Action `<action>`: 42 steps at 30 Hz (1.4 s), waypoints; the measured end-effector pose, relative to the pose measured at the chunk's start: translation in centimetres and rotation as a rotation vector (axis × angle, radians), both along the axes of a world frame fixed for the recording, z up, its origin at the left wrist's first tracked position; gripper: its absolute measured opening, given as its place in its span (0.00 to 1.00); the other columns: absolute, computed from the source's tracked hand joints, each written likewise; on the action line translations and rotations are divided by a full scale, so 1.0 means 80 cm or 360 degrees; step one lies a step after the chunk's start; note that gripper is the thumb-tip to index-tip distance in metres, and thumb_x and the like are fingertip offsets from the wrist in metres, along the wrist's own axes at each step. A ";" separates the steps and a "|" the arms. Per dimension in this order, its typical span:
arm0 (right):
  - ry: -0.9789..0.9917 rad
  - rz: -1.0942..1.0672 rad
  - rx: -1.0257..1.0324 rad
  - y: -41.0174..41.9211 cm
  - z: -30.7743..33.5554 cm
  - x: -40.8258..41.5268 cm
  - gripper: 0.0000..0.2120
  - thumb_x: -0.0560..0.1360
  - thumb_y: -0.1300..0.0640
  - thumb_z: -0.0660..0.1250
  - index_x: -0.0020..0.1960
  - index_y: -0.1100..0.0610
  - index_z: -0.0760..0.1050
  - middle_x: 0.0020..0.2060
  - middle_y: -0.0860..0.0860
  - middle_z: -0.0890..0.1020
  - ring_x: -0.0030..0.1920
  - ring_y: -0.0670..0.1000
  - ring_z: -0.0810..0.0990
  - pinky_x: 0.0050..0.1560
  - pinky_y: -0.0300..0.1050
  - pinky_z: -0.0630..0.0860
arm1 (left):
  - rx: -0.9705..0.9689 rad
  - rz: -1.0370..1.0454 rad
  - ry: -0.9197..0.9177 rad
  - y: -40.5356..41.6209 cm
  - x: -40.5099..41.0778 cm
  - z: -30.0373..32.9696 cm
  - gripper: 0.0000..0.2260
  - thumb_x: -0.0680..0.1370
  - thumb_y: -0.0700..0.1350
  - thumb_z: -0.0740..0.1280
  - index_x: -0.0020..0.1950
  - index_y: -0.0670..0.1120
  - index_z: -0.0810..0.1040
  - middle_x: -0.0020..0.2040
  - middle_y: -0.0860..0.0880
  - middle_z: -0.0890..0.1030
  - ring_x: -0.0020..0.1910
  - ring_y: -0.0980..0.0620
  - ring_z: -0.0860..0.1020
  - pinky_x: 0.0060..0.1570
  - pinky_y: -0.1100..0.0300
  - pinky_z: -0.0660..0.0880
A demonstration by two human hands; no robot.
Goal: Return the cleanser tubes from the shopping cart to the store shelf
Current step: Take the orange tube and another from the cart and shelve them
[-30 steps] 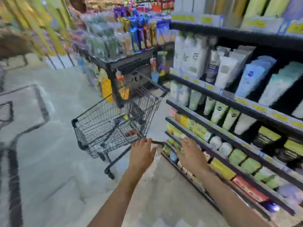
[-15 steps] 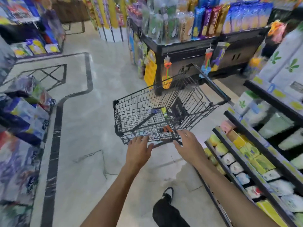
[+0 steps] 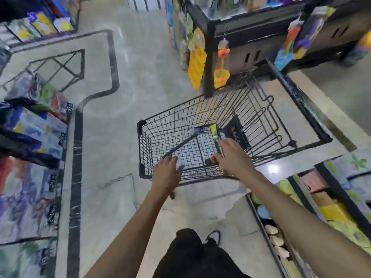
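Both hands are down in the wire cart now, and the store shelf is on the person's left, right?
Not quite: the head view shows the store shelf on the person's right. Both the left hand and right hand do reach into the wire cart.

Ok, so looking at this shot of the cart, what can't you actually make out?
- Head view: whether the left hand grips the pale object at its fingertips; the hand's back hides the fingers.
- What the right hand touches in the shopping cart; the hand covers it.
- How many tubes lie in the cart: only one tube shows, its label blurred.
- Store shelf: smeared by motion blur and cut off by the right edge.
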State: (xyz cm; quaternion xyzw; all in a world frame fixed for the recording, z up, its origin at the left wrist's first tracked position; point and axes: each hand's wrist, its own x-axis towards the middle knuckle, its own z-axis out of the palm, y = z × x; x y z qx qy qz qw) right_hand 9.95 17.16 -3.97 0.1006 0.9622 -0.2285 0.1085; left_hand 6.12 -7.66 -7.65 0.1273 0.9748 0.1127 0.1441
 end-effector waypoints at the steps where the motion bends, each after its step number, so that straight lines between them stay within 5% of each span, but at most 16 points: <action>1: -0.0049 0.0019 0.0009 0.005 -0.007 -0.017 0.29 0.84 0.46 0.61 0.81 0.54 0.61 0.79 0.54 0.64 0.78 0.56 0.63 0.74 0.59 0.69 | 0.0002 0.0017 -0.0040 0.003 -0.015 -0.008 0.21 0.84 0.57 0.59 0.74 0.49 0.71 0.68 0.43 0.78 0.67 0.41 0.75 0.64 0.42 0.75; 7: -0.0353 0.0165 0.0064 0.035 -0.083 -0.125 0.26 0.83 0.50 0.64 0.79 0.54 0.65 0.76 0.57 0.68 0.75 0.58 0.69 0.71 0.55 0.70 | 0.0039 0.0168 -0.0339 0.017 -0.117 -0.087 0.19 0.84 0.55 0.61 0.69 0.45 0.73 0.64 0.40 0.79 0.62 0.39 0.77 0.57 0.46 0.76; 13: -0.0743 0.0178 0.0083 0.051 -0.210 -0.206 0.12 0.80 0.53 0.63 0.59 0.58 0.75 0.51 0.58 0.79 0.53 0.61 0.81 0.51 0.57 0.80 | 0.0164 0.0490 -0.0837 0.025 -0.202 -0.200 0.17 0.81 0.45 0.65 0.68 0.39 0.74 0.60 0.39 0.81 0.54 0.41 0.79 0.47 0.56 0.70; 16: -0.0922 0.0258 0.0161 0.053 -0.273 -0.225 0.17 0.78 0.56 0.69 0.65 0.57 0.73 0.58 0.59 0.78 0.56 0.61 0.80 0.55 0.53 0.79 | 0.0161 0.0708 -0.1064 0.026 -0.223 -0.257 0.17 0.80 0.43 0.67 0.65 0.36 0.75 0.56 0.41 0.80 0.57 0.42 0.78 0.48 0.56 0.69; 20: -0.1099 0.0368 0.0287 0.050 -0.346 -0.239 0.22 0.78 0.59 0.68 0.70 0.59 0.70 0.57 0.59 0.76 0.55 0.60 0.78 0.56 0.54 0.79 | 0.0162 0.0941 -0.1296 0.020 -0.222 -0.357 0.18 0.77 0.48 0.70 0.60 0.37 0.78 0.55 0.40 0.83 0.55 0.41 0.81 0.57 0.49 0.80; 24: -0.1123 0.0525 0.0342 0.055 -0.417 -0.255 0.30 0.78 0.57 0.69 0.77 0.55 0.64 0.71 0.62 0.70 0.70 0.63 0.71 0.68 0.57 0.74 | 0.0265 0.1112 -0.1412 0.025 -0.216 -0.410 0.11 0.78 0.42 0.72 0.58 0.40 0.76 0.56 0.43 0.82 0.53 0.44 0.80 0.52 0.52 0.78; 29: -0.1035 0.0701 0.0493 0.065 -0.490 -0.263 0.34 0.74 0.57 0.74 0.76 0.56 0.65 0.69 0.62 0.71 0.68 0.64 0.72 0.59 0.59 0.78 | 0.0353 0.1255 -0.1379 0.043 -0.216 -0.449 0.29 0.73 0.43 0.78 0.70 0.37 0.71 0.62 0.43 0.79 0.62 0.44 0.78 0.59 0.52 0.76; 33: -0.0965 0.0833 0.0580 0.066 -0.526 -0.263 0.36 0.74 0.55 0.76 0.77 0.56 0.64 0.71 0.62 0.70 0.69 0.65 0.70 0.59 0.59 0.77 | 0.0327 0.1354 -0.1299 0.054 -0.215 -0.475 0.34 0.74 0.48 0.78 0.73 0.39 0.66 0.66 0.43 0.77 0.64 0.42 0.76 0.60 0.52 0.75; 39: -0.0760 0.0731 0.0280 0.079 -0.539 -0.268 0.26 0.72 0.45 0.76 0.65 0.54 0.74 0.54 0.55 0.81 0.53 0.57 0.79 0.56 0.56 0.77 | 0.0324 0.1463 -0.1278 0.064 -0.215 -0.489 0.28 0.75 0.46 0.77 0.69 0.40 0.69 0.55 0.47 0.76 0.50 0.47 0.76 0.47 0.55 0.73; 42: -0.0974 0.0091 -0.0349 0.080 -0.518 -0.273 0.25 0.72 0.41 0.75 0.66 0.47 0.76 0.52 0.45 0.81 0.50 0.49 0.79 0.52 0.49 0.77 | 0.0318 0.1445 -0.1246 0.062 -0.219 -0.477 0.25 0.74 0.45 0.76 0.67 0.40 0.72 0.55 0.46 0.79 0.51 0.45 0.79 0.46 0.52 0.76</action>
